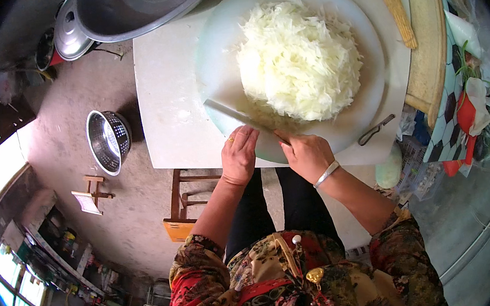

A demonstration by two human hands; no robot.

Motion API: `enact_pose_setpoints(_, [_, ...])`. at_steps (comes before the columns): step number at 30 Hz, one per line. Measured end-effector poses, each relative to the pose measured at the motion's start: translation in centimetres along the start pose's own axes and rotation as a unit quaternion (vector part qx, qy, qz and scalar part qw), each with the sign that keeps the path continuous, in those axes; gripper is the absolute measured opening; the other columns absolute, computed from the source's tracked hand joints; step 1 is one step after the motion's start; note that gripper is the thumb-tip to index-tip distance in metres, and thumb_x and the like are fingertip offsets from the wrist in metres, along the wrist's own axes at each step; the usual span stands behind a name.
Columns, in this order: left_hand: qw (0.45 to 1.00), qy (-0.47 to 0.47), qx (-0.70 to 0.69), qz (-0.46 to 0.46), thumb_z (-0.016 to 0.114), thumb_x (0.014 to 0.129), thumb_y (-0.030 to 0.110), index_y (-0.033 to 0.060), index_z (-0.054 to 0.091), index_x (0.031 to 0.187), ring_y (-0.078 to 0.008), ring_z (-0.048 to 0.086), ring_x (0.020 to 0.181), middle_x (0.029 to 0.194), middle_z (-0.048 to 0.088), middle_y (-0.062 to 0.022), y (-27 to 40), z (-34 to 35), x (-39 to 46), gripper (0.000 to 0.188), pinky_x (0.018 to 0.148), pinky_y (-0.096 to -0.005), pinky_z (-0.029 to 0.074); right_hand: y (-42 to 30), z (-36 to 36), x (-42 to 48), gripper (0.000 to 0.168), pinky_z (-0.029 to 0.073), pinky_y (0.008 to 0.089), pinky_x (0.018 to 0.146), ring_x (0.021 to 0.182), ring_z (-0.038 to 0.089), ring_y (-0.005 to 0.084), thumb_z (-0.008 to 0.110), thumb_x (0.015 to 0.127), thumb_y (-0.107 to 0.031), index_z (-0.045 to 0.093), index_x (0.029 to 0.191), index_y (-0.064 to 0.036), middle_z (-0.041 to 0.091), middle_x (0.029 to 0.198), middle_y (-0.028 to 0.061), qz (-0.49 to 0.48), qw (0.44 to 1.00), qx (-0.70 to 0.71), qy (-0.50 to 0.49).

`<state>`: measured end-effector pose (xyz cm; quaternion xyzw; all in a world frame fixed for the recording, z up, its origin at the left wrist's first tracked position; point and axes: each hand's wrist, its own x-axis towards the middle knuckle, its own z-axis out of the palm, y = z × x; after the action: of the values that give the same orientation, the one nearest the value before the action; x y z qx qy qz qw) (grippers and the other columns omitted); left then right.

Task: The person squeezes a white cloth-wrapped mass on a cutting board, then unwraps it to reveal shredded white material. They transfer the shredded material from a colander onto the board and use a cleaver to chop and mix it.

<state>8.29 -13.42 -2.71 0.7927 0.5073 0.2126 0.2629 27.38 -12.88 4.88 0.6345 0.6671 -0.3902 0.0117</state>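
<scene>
My right hand (308, 153) is closed around the handle of a wide-bladed kitchen knife (232, 112), whose blade points to the upper left over the near edge of a round, pale cutting board (218, 66). The fingertips of my left hand (239, 153) are bunched against the near side of the blade; whether they pinch it or something small is not clear. Beyond the knife, a large heap of pale shredded vegetable (298, 62) lies on the board. A peeler (376, 130) with a looped handle rests on the white table to the right of the board.
A large metal basin (145, 11) stands at the table's far left. A dried corn cob-like rod (390, 3) lies at the far right. On the floor are a metal colander (109, 141), a small folding stool (89, 196) and a wooden stool (181, 227). A pale green gourd (389, 169) sits beside the table's right side.
</scene>
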Motion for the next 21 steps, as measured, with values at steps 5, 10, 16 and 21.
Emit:
enact_pose_setpoints(5, [1.0, 0.001, 0.023, 0.012, 0.058, 0.071, 0.004, 0.0013, 0.065, 0.101, -0.0299, 0.062, 0.101, 0.108, 0.061, -0.0115, -0.2, -0.2, -0.5, 0.031, 0.08, -0.0375, 0.052, -0.2, -0.6, -1.6, 0.029, 0.053, 0.0442, 0.061, 0.068, 0.066, 0.0339, 0.059, 0.088, -0.018, 0.064, 0.116, -0.011, 0.067, 0.075, 0.0169, -0.017, 0.999, 0.014, 0.027])
enact_pose_setpoints(10, [0.998, -0.01, 0.025, 0.054, 0.058, 0.071, 0.005, -0.0001, 0.064, 0.105, -0.0303, 0.061, 0.102, 0.11, 0.06, -0.0114, 0.0, -0.6, 0.2, 0.035, 0.082, -0.038, 0.052, 0.2, 0.5, -0.4, 0.029, 0.052, 0.0449, 0.059, 0.066, 0.066, 0.0345, 0.06, 0.088, -0.018, 0.063, 0.116, -0.01, 0.066, 0.073, 0.0165, -0.012, 1.0, 0.016, 0.021])
enact_pose_setpoints(16, [0.999, -0.003, 0.02, 0.036, 0.058, 0.07, 0.003, -0.0005, 0.063, 0.105, -0.0301, 0.061, 0.101, 0.11, 0.059, -0.011, -0.2, -0.9, -1.2, 0.036, 0.084, -0.0382, 0.052, -0.9, -1.0, -2.2, 0.028, 0.052, 0.0461, 0.06, 0.067, 0.066, 0.0349, 0.058, 0.089, -0.017, 0.062, 0.116, -0.011, 0.066, 0.072, 0.0162, -0.017, 0.997, 0.06, 0.033])
enact_pose_setpoints(21, [0.999, -0.013, 0.002, 0.052, 0.058, 0.069, 0.002, -0.0001, 0.063, 0.104, -0.0303, 0.06, 0.101, 0.109, 0.059, -0.0116, -0.1, -0.3, -0.5, 0.035, 0.085, -0.0385, 0.051, -0.5, 1.0, -0.7, 0.026, 0.052, 0.0469, 0.061, 0.069, 0.066, 0.0356, 0.058, 0.089, -0.019, 0.062, 0.113, -0.011, 0.066, 0.072, 0.0164, 0.007, 1.0, 0.007, 0.009])
